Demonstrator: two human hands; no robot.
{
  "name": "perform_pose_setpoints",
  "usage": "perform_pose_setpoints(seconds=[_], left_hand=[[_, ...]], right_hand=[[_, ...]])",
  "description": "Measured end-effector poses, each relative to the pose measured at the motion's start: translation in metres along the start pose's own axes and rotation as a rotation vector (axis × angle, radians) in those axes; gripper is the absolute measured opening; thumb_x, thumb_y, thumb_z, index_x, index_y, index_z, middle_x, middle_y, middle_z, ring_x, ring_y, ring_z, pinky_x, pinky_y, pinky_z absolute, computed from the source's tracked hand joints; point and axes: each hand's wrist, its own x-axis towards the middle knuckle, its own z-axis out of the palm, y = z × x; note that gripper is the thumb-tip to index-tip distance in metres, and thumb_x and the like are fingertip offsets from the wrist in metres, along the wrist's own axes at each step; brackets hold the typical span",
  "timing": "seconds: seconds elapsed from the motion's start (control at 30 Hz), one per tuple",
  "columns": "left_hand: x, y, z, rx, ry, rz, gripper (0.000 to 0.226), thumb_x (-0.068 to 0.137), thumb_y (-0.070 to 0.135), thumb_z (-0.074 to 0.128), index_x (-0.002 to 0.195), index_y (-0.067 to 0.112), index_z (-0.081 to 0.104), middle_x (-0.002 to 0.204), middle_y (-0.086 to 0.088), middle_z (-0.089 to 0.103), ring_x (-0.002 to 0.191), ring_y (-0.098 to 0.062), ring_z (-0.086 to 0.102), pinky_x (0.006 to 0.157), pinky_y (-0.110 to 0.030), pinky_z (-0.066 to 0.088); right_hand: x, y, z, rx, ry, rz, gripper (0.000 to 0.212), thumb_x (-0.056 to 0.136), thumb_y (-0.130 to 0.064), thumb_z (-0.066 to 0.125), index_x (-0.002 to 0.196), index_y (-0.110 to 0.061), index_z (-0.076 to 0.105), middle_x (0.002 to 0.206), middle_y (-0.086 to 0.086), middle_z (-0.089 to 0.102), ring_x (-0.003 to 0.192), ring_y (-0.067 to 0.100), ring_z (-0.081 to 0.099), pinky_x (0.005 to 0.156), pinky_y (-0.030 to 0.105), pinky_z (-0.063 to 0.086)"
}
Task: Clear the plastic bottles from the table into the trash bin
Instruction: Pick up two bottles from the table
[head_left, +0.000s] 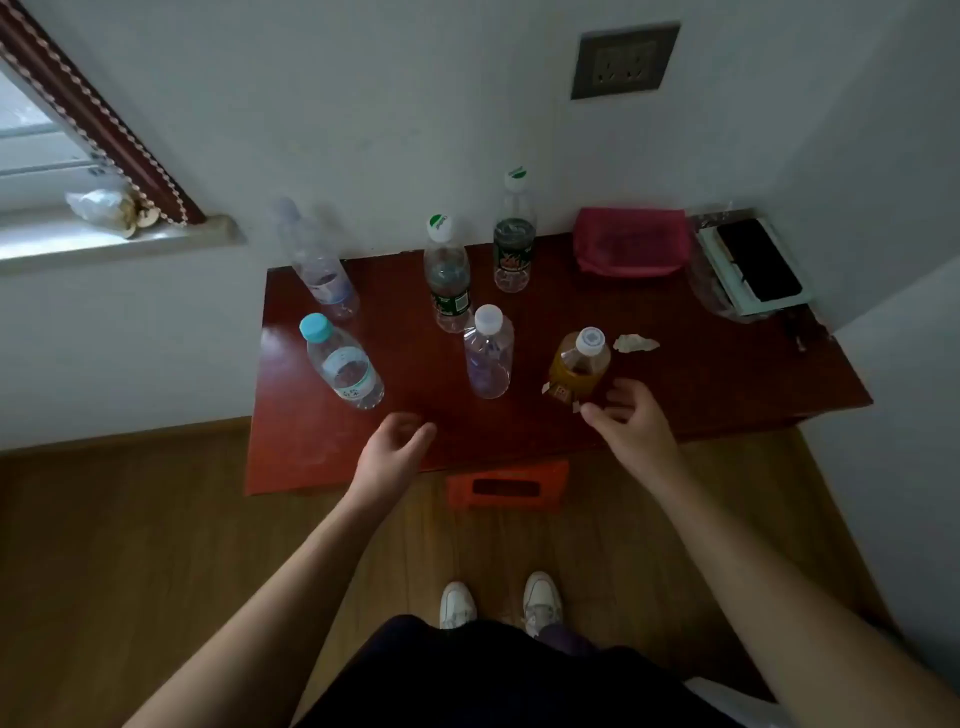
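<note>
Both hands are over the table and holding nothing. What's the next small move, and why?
Probably close the right hand round the amber bottle: its fingers are already curled just short of it, and all six bottles are on the table. The left hand is farther from any bottle.

Bottle labels (451, 302) carry print, seemingly too blurred to read.

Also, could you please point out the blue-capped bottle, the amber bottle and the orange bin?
blue-capped bottle (344, 364): head view, on its clear body.
amber bottle (577, 366): head view, on its amber shoulder.
orange bin (506, 486): head view, on its front wall.
</note>
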Motion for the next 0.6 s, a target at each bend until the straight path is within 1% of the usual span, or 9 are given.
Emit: perform_pose_setpoints(seconds=[0.1,0.17,0.23,0.33,0.4,0.43,0.47,0.53,0.6], left_hand=[[0.031,0.032,0.017,-0.008,-0.028,0.022,0.059,0.085,0.051,0.069,0.134,0.023,0.053,0.119,0.006,0.064,0.105,-0.013,0.064,0.080,-0.026,0.051],[0.046,0.048,0.028,-0.040,-0.066,0.035,0.073,0.081,0.050,0.074,0.141,0.022,0.045,0.126,0.005,0.057,0.113,-0.012,0.059,0.085,-0.025,0.051],[0.059,0.050,0.038,-0.037,-0.085,0.060,0.085,0.074,0.051,0.079,0.144,0.021,0.040,0.134,0.003,0.055,0.121,-0.014,0.056,0.097,-0.033,0.052],[0.074,0.049,0.048,-0.011,-0.082,0.092,0.098,0.062,0.058,0.082,0.144,0.027,0.038,0.142,0.004,0.054,0.128,-0.015,0.053,0.103,-0.042,0.051],[0.079,0.050,0.053,0.009,-0.065,0.125,0.091,0.062,0.057,0.082,0.140,0.031,0.043,0.137,0.007,0.058,0.126,-0.013,0.055,0.101,-0.043,0.052],[0.080,0.051,0.055,0.020,-0.054,0.148,0.083,0.064,0.054,0.082,0.136,0.032,0.047,0.131,0.009,0.062,0.122,-0.011,0.057,0.100,-0.042,0.052],[0.080,0.052,0.058,0.027,-0.045,0.167,0.075,0.065,0.052,0.081,0.131,0.031,0.052,0.124,0.011,0.064,0.117,-0.009,0.060,0.098,-0.041,0.053],[0.077,0.056,0.061,0.010,-0.035,0.193,0.060,0.070,0.045,0.081,0.122,0.027,0.058,0.111,0.013,0.067,0.105,-0.003,0.063,0.094,-0.038,0.055],[0.069,0.059,0.060,-0.030,-0.005,0.195,0.051,0.071,0.042,0.082,0.115,0.026,0.060,0.103,0.014,0.069,0.098,-0.002,0.065,0.090,-0.037,0.056]], right_hand=[[0.026,-0.017,0.003,0.035,0.011,-0.040,0.074,0.074,-0.043,0.079,0.137,-0.022,0.046,0.128,-0.006,0.061,0.116,0.011,0.059,0.100,0.037,0.050],[0.040,-0.024,0.007,0.016,0.007,-0.047,0.086,0.070,-0.046,0.081,0.143,-0.024,0.041,0.137,-0.004,0.056,0.125,0.014,0.055,0.105,0.039,0.046],[0.047,-0.024,0.011,-0.019,0.012,-0.075,0.092,0.066,-0.047,0.084,0.144,-0.026,0.039,0.140,-0.005,0.054,0.127,0.014,0.053,0.105,0.038,0.045],[0.052,-0.026,0.017,-0.056,-0.007,-0.116,0.081,0.067,-0.040,0.086,0.135,-0.025,0.046,0.124,-0.010,0.060,0.110,0.002,0.059,0.093,0.026,0.048],[0.052,-0.027,0.021,-0.071,-0.013,-0.139,0.067,0.072,-0.030,0.085,0.127,-0.024,0.049,0.109,-0.016,0.061,0.091,-0.013,0.059,0.075,0.007,0.047],[0.052,-0.026,0.021,-0.069,-0.013,-0.145,0.062,0.073,-0.026,0.085,0.125,-0.024,0.049,0.104,-0.018,0.060,0.085,-0.020,0.058,0.066,0.002,0.044],[0.052,-0.026,0.022,-0.066,-0.008,-0.147,0.060,0.074,-0.024,0.084,0.123,-0.023,0.049,0.101,-0.019,0.059,0.081,-0.025,0.055,0.063,-0.002,0.042],[0.048,-0.027,0.020,-0.059,-0.001,-0.156,0.058,0.074,-0.022,0.084,0.121,-0.022,0.050,0.096,-0.020,0.059,0.077,-0.026,0.056,0.060,-0.002,0.041],[0.040,-0.030,0.017,-0.061,0.013,-0.165,0.058,0.073,-0.027,0.085,0.119,-0.023,0.051,0.096,-0.021,0.060,0.081,-0.017,0.059,0.064,0.005,0.042]])
